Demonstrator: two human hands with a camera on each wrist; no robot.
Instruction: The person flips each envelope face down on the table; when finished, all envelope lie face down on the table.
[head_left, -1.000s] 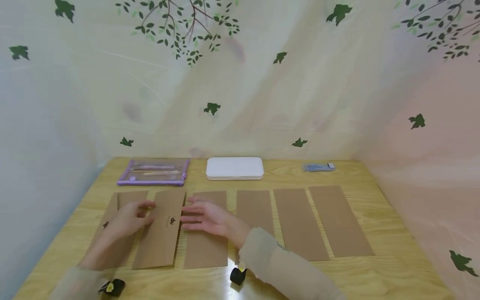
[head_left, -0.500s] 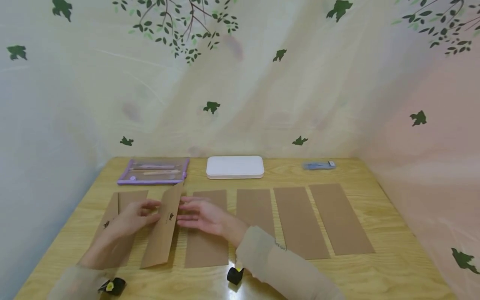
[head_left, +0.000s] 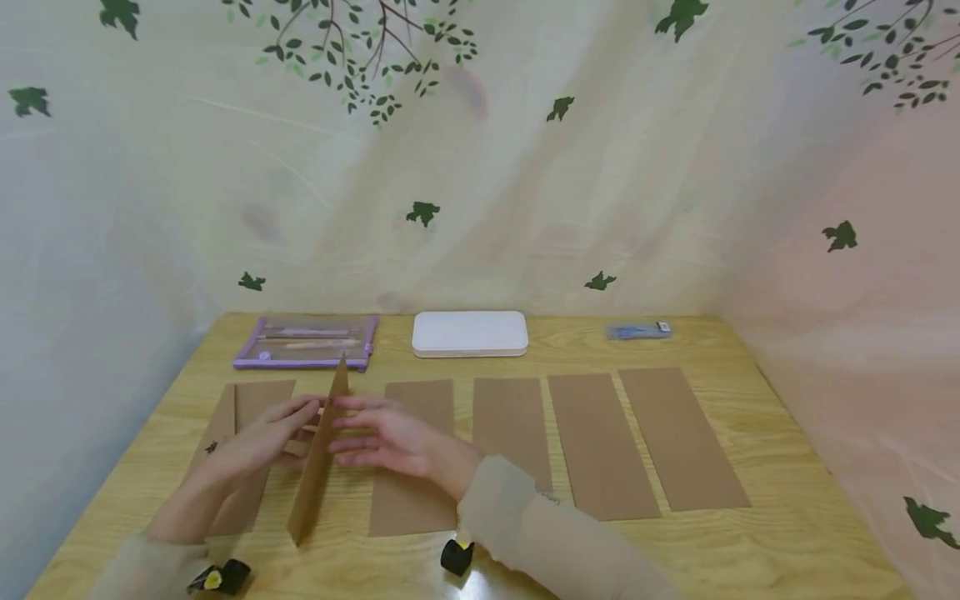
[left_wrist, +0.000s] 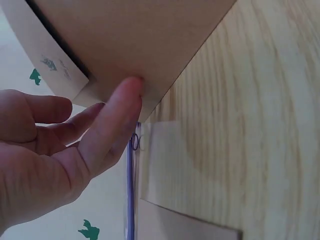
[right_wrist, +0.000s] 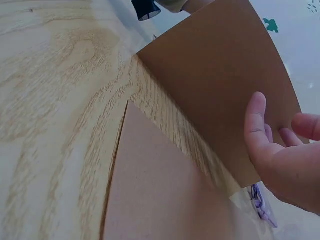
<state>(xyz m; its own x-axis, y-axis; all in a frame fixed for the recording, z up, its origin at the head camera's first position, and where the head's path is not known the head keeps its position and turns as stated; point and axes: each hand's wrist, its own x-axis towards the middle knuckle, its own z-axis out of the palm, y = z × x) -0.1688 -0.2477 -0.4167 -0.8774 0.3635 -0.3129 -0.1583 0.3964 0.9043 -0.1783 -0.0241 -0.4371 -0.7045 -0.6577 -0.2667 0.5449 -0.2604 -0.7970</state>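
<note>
A brown kraft-paper folder point(head_left: 313, 471) stands on its long edge between my two hands. My left hand point(head_left: 255, 446) is on its left side, fingers extended; in the left wrist view one fingertip touches the brown face, near a strip point(left_wrist: 59, 70) with a small printed logo. On the other side, my right hand point(head_left: 397, 442) has its fingers fairly straight and close against the plain face, as the right wrist view also shows. Left of it lies another folder point(head_left: 247, 500), partly covered by my left hand, with a fold line and printed logo.
Several similar brown pieces lie flat to the right, among them one partly under my right hand point(head_left: 412, 504) and a far-right one point(head_left: 684, 442). Along the back are a purple-edged clear pencil pouch point(head_left: 307, 342), a white case point(head_left: 470, 333) and a small blue packet point(head_left: 638, 332).
The folder has tipped up from lying nearly flat to standing on edge, its right side swinging up and leftward. My right hand has moved left with it; my left hand shifted slightly.
</note>
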